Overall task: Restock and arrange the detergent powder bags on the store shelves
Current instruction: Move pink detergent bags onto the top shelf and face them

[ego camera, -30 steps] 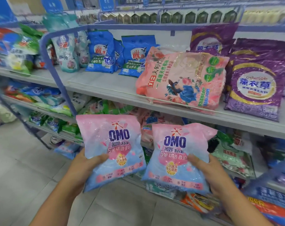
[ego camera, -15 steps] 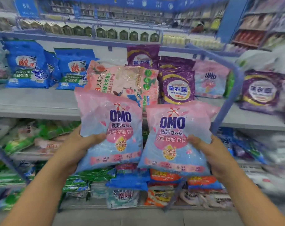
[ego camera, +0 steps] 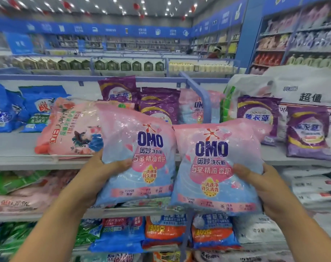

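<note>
I hold two pink-and-blue OMO detergent bags upright in front of the top shelf (ego camera: 13,159). My left hand (ego camera: 102,171) grips the left OMO bag (ego camera: 142,148) at its left edge, thumb across the front. My right hand (ego camera: 259,180) grips the right OMO bag (ego camera: 215,163) at its right edge. The two bags touch side by side. Behind them on the shelf stands another OMO bag (ego camera: 191,106), partly hidden by a blue divider rail (ego camera: 204,99).
A big pink bag (ego camera: 70,127) lies flat on the shelf at left, with blue bags (ego camera: 39,106) behind it. Purple bags (ego camera: 308,131) stand at centre and right, a large white bag (ego camera: 308,86) behind them. Lower shelves are packed with mixed bags.
The view has swung right and upward along the shelf. Both hands have raised the two OMO bags from below the shelf edge to the level of the top shelf.
</note>
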The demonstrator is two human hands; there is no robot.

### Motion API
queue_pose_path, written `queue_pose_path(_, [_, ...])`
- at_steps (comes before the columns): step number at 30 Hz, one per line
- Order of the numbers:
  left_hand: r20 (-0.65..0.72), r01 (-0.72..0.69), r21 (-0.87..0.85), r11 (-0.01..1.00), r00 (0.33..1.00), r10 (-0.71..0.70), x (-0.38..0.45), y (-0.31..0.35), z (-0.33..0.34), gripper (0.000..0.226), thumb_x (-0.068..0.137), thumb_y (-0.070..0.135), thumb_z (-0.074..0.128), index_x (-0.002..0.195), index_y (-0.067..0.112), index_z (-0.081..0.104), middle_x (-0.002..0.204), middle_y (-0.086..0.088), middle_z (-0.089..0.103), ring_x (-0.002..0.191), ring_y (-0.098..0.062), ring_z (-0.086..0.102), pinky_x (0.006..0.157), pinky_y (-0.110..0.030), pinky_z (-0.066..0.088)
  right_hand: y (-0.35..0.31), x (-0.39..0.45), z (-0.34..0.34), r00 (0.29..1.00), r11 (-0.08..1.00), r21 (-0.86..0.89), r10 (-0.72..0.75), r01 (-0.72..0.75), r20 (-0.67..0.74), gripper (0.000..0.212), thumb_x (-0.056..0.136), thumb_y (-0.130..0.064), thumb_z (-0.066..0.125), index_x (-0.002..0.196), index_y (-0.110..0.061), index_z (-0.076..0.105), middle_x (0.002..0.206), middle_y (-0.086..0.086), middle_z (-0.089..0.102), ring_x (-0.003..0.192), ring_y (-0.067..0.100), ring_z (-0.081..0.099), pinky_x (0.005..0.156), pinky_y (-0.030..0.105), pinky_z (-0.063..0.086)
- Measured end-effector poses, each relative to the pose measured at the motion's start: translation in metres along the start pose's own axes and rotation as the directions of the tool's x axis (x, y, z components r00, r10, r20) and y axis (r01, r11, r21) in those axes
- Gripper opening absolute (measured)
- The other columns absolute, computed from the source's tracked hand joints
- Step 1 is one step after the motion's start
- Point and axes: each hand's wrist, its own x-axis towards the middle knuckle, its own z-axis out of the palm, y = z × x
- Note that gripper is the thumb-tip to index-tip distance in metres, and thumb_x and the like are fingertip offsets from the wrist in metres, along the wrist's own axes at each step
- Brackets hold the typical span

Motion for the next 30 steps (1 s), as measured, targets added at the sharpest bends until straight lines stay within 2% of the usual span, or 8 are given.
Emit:
queue_pose_path(5, [-0.043, -0.014, -0.029, 0.999, 0.999, 0.012, 0.007, 0.005, 0.076, 0.032, 0.087, 0.002, 0.064, 0.117, 0.012, 0.068, 0.104, -0.016, 0.078, 0.088, -0.034, 0.077, 0.067, -0.038, 0.064, -0.021, 0.030, -0.089, 0.999, 0.999, -0.034, -0.040, 0.040, -0.003, 0.043, 0.072, -0.021, 0.074, 0.114, -0.013, 0.070, 0.104, 0.014, 0.078, 0.091, 0.033, 0.076, 0.081, 0.046, 0.062])
queue_pose_path(9, [-0.059, -0.026, -0.085, 0.996, 0.998, 0.021, 0.010, 0.009, 0.103, 0.045, 0.076, 0.006, 0.079, 0.120, 0.017, 0.070, 0.114, -0.019, 0.075, 0.099, -0.042, 0.073, 0.086, -0.056, 0.059, -0.046, 0.054, -0.133, 0.998, 0.998, -0.018, -0.065, 0.065, 0.005, 0.045, 0.062, -0.025, 0.076, 0.104, -0.010, 0.070, 0.091, 0.013, 0.079, 0.073, 0.029, 0.077, 0.058, 0.037, 0.063])
queue_pose_path(13, [-0.049, -0.024, -0.071, 0.997, 0.999, 0.020, 0.018, 0.016, 0.105, 0.068, 0.052, 0.028, 0.092, 0.116, 0.017, 0.073, 0.114, -0.025, 0.073, 0.094, -0.047, 0.073, 0.064, -0.049, 0.063, -0.050, 0.079, -0.154, 0.993, 0.992, 0.046, -0.119, 0.119, -0.008, 0.037, 0.066, -0.021, 0.074, 0.101, -0.012, 0.067, 0.083, 0.007, 0.080, 0.065, 0.021, 0.076, 0.051, 0.030, 0.060])
queue_pose_path(18, [-0.080, -0.043, -0.032, 0.999, 0.996, 0.041, 0.032, 0.021, 0.091, 0.087, 0.038, 0.038, 0.099, 0.117, 0.011, 0.072, 0.113, -0.027, 0.072, 0.096, -0.050, 0.071, 0.082, -0.063, 0.057, -0.040, 0.121, -0.145, 0.991, 0.991, 0.009, -0.132, 0.132, 0.003, 0.086, 0.032, -0.051, 0.100, 0.106, -0.016, 0.071, 0.096, 0.010, 0.080, 0.078, 0.027, 0.078, 0.059, 0.034, 0.063])
queue_pose_path(21, [-0.130, -0.062, -0.060, 0.996, 0.990, 0.054, 0.044, 0.022, 0.077, 0.080, 0.040, 0.027, 0.096, 0.114, 0.006, 0.073, 0.105, -0.028, 0.074, 0.084, -0.047, 0.074, 0.070, -0.056, 0.062, -0.034, 0.153, -0.132, 0.991, 0.991, 0.007, -0.131, 0.131, -0.012, 0.102, 0.018, -0.062, 0.097, 0.105, -0.017, 0.070, 0.093, 0.008, 0.080, 0.076, 0.025, 0.078, 0.059, 0.032, 0.062])
queue_pose_path(24, [-0.149, -0.042, -0.100, 0.994, 0.988, 0.027, 0.059, 0.023, 0.068, 0.098, 0.020, 0.037, 0.101, 0.110, 0.011, 0.074, 0.106, -0.028, 0.074, 0.087, -0.052, 0.072, 0.074, -0.064, 0.059, -0.030, 0.183, -0.111, 0.991, 0.991, 0.012, -0.131, 0.130, 0.010, 0.101, 0.021, -0.060, 0.098, 0.107, -0.015, 0.069, 0.092, 0.008, 0.080, 0.075, 0.024, 0.078, 0.058, 0.031, 0.061])
queue_pose_path(28, [-0.213, -0.035, -0.158, 0.987, 0.977, 0.000, 0.080, 0.020, 0.059, 0.104, 0.018, 0.040, 0.101, 0.114, 0.011, 0.073, 0.111, -0.027, 0.073, 0.093, -0.050, 0.072, 0.096, -0.071, 0.046, -0.015, 0.233, -0.089, 0.995, 0.995, 0.049, -0.087, 0.084, 0.051, 0.066, 0.057, -0.037, 0.090, 0.114, -0.013, 0.067, 0.103, 0.017, 0.078, 0.078, 0.029, 0.077, 0.060, 0.038, 0.062])
queue_pose_path(30, [-0.246, -0.033, -0.172, 0.985, 0.969, -0.011, 0.088, 0.017, 0.056, 0.110, 0.016, 0.039, 0.102, 0.118, 0.010, 0.070, 0.111, -0.026, 0.073, 0.092, -0.050, 0.072, 0.095, -0.068, 0.048, -0.009, 0.258, -0.078, 0.993, 0.996, 0.043, -0.087, 0.084, 0.075, 0.081, 0.047, -0.046, 0.097, 0.116, -0.014, 0.067, 0.102, 0.016, 0.078, 0.082, 0.032, 0.077, 0.066, 0.041, 0.062])
